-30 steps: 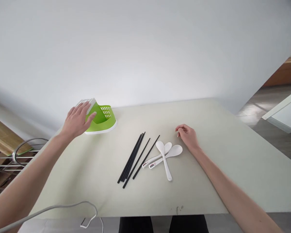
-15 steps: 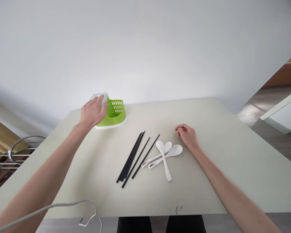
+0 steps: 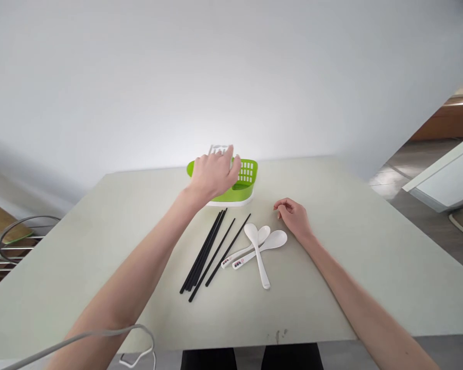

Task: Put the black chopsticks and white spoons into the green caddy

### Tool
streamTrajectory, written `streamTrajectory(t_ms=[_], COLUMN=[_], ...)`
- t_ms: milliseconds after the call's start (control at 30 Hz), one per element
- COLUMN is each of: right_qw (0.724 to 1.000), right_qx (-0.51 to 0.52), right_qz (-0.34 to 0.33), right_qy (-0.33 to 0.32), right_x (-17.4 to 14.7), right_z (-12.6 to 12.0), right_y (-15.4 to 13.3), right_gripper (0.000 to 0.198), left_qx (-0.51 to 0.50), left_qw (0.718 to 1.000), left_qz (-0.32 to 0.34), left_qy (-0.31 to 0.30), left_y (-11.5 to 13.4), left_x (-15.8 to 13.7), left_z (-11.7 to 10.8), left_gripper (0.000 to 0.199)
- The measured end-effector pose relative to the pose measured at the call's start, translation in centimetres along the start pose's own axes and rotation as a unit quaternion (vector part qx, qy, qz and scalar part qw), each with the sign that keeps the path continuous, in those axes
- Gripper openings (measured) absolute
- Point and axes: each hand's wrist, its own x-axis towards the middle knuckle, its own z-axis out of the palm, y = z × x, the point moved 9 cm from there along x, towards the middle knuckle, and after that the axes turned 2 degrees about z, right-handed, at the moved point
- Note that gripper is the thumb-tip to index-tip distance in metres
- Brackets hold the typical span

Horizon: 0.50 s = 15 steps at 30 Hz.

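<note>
My left hand [image 3: 214, 174] is over the middle of a green and white plastic cutlery holder [image 3: 247, 174] at the back of the table. Its fingers are closed on the holder's white upper part [image 3: 218, 149] and hide much of it. My right hand [image 3: 294, 217] rests on the tabletop to the right, loosely curled, with nothing seen in it. Between my arms lie several black chopsticks [image 3: 203, 252], most in a bundle and two apart. Three white spoons [image 3: 260, 257] lie crossed beside them, right of the chopsticks.
The pale table [image 3: 370, 257] meets a white wall [image 3: 231, 77] at the back. A grey cable [image 3: 81, 336] loops across the lower left, in front of my left arm. At far left stands a wire rack [image 3: 13, 246] with a wooden board [image 3: 2, 223].
The cutlery holder has moved right along the wall with my left hand, from the left end to behind the chopsticks. My right hand, the chopsticks and the spoons have stayed put.
</note>
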Motion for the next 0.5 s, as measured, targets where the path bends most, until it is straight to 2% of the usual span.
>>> streamTrajectory(t_ms=[133,267,400,500], right_qw=[1.0,0.999,0.997,0.996], right_qx=[-0.022,-0.044,-0.056,-0.061], right_qz=[-0.011,-0.022,-0.038,-0.046], right_qy=[-0.015,-0.024,-0.033,-0.038], right_x=[-0.1,-0.2,-0.3,-0.3], right_z=[0.4,0.6,0.9,1.0], right_y=[-0.3,-0.5,-0.9,-1.1], right_gripper=[0.021,0.022,0.021,0.022], left_qx=[-0.038,-0.053,-0.086,-0.169], left_qw=[0.999,0.998,0.995,0.98], left_qz=[0.005,0.023,0.049,0.101], left_qy=[-0.008,0.009,0.001,0.012], left_y=[3.2,5.1,5.4,5.1], left_x=[0.2,0.3,0.1,-0.6], left_z=[-0.6,-0.9,-0.4,-0.4], left_gripper=[0.053,0.059,0.056,0.052])
